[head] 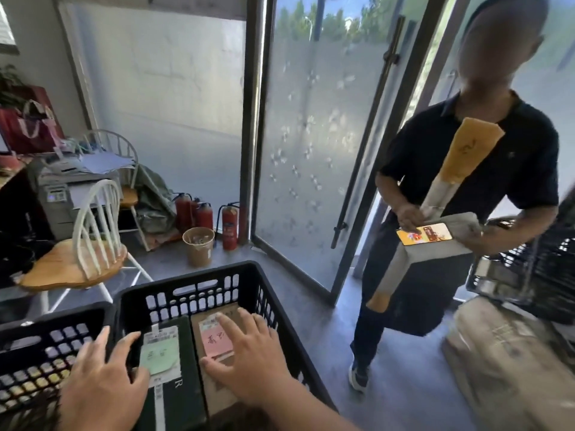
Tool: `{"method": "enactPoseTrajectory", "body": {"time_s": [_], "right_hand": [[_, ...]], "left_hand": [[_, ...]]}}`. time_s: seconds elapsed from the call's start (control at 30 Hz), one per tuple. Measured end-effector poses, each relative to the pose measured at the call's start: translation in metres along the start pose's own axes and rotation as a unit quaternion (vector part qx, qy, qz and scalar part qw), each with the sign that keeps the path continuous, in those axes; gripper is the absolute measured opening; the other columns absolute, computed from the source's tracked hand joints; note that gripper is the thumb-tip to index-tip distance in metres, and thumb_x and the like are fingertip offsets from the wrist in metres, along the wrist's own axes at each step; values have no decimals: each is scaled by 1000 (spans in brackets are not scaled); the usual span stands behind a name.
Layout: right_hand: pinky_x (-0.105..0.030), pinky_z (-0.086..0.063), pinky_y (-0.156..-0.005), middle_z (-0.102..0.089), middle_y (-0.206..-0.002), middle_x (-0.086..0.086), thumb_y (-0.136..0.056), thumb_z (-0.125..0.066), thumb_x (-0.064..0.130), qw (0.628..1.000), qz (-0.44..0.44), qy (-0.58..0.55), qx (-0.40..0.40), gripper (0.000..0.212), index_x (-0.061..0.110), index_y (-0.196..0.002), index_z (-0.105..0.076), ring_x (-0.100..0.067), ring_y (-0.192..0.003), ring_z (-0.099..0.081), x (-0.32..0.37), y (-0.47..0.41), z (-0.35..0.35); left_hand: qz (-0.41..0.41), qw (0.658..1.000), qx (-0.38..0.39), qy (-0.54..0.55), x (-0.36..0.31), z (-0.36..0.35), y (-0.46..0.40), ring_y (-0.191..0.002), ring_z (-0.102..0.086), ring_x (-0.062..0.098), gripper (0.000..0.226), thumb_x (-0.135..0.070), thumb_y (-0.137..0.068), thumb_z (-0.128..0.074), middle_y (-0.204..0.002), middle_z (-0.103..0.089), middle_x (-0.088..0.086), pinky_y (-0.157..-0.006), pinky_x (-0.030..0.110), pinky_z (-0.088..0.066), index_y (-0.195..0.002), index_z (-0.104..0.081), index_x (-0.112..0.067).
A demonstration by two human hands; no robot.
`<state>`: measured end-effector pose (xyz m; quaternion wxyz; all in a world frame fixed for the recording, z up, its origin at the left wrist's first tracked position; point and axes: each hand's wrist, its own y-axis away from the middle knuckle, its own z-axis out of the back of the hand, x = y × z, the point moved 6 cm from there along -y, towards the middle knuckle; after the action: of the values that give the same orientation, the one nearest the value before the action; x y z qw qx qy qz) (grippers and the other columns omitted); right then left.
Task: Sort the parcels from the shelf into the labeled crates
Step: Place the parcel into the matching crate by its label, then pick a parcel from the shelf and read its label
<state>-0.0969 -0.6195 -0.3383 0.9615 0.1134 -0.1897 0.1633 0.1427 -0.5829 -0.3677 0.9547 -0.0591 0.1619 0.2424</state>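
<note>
risk first: your left hand [99,377] hovers with fingers spread, its tips at the green note [159,356] on the dark parcel [174,396], so a careless drag could peel that paper slip off and leave the parcel unlabelled. your right hand [249,359] lies flat and open on the brown parcel [217,387], fingers beside the pink note [217,340]; nothing is pinched by either grip, so a lift from here would likely slip. both parcels lie side by side, touching, inside the middle crate [193,284], a rigid black plastic box with slotted walls. the left crate [46,346] is the same lattice. the dark parcel looks smooth, the brown one like matt cardboard. a person [485,157] with a long parcel [448,188] stands close on the right; you could bump them.
</note>
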Motion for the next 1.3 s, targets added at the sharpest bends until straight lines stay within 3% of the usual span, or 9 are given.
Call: {"method": "enactPoseTrajectory", "body": {"time_s": [0.13,0.3,0.67,1.03,1.3], "right_hand": [[-61,-9,-126,-8,-173,0,-90,-39,79,999,27,9,-33,84,47,-161,-7,-30,-159,-4,5,10,21],[-60,-20,-124,-17,-172,-3,-90,-36,81,995,83,10,-61,85,45,-161,-9,-30,-158,-11,20,20,45],[-52,-30,-120,-28,-167,3,-84,-31,88,974,212,-4,-81,88,49,-160,-13,-25,-153,-23,3,88,88],[-52,-35,-117,-34,-163,6,-86,-38,85,962,252,-7,-106,85,48,-160,-17,-26,-149,-30,-32,190,148],[-54,-39,-114,-34,-163,8,-86,-35,84,934,340,-35,-105,83,49,-159,-16,-27,-149,-32,57,316,136]], "left_hand": [[-39,999,1,13,-32,20,20,-161,-25,27,61,-54,-98,-58,-172,-33,2,-129,48,-26,-156,-45,-41],[-63,996,-26,54,-67,51,52,-163,-21,28,62,-52,-100,-58,-171,-36,5,-132,50,-24,-158,-47,-33],[-10,986,-122,111,-120,112,173,-163,-20,23,54,-46,-100,-57,-169,-39,2,-129,50,-28,-153,-52,-35],[-35,979,-155,126,-168,150,292,-161,-26,18,59,-54,-98,-51,-170,-38,-5,-127,50,-34,-156,-44,-43],[-10,967,-233,104,-118,232,429,-158,-30,16,58,-49,-100,-54,-168,-37,-8,-123,47,-37,-156,-40,-47]]}}
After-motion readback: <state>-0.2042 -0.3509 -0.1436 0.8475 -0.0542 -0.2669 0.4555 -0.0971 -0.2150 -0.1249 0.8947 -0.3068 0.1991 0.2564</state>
